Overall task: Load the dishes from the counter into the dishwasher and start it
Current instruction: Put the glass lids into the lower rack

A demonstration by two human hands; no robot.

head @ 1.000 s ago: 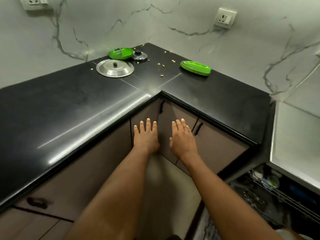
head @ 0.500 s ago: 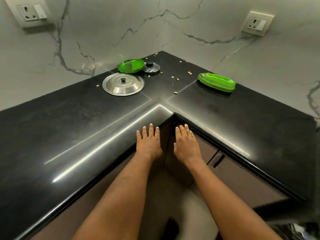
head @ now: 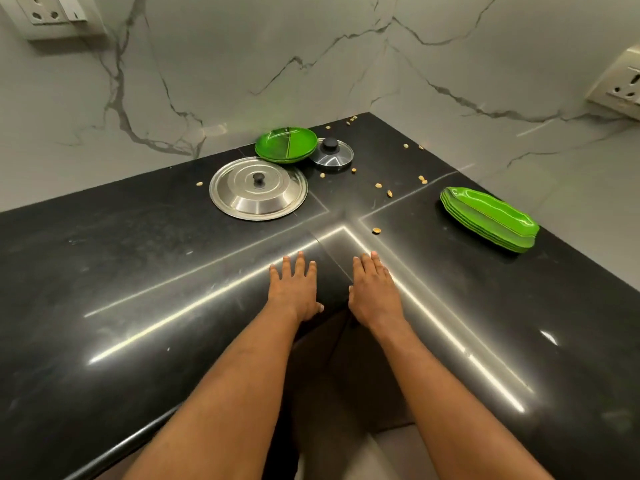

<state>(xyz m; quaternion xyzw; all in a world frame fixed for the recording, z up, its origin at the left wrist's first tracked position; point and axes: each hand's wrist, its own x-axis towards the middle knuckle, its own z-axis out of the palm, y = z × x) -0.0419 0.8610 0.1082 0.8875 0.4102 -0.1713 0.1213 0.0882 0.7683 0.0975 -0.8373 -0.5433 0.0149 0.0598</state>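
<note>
A large steel lid (head: 258, 188) with a black knob lies flat on the black corner counter (head: 104, 271). Behind it sits a stack of round green plates (head: 286, 145), and a small steel lid (head: 331, 153) lies just to their right. A stack of long green trays (head: 490, 218) rests on the counter's right wing. My left hand (head: 294, 287) and my right hand (head: 372, 289) are stretched out side by side, palms down with straight fingers, over the counter's inner corner. Both hold nothing. The dishwasher is out of view.
Small yellow crumbs (head: 376, 231) are scattered over the back of the counter between the lids and the trays. Marble walls close the corner, with a socket (head: 55, 13) at top left and another socket (head: 623, 84) at the right edge. Dark cabinets lie below the counter's edge.
My view has moved in and up over the counter; the open dishwasher rack has dropped out of sight. Both hands have moved forward from in front of the cabinet doors to over the counter's corner.
</note>
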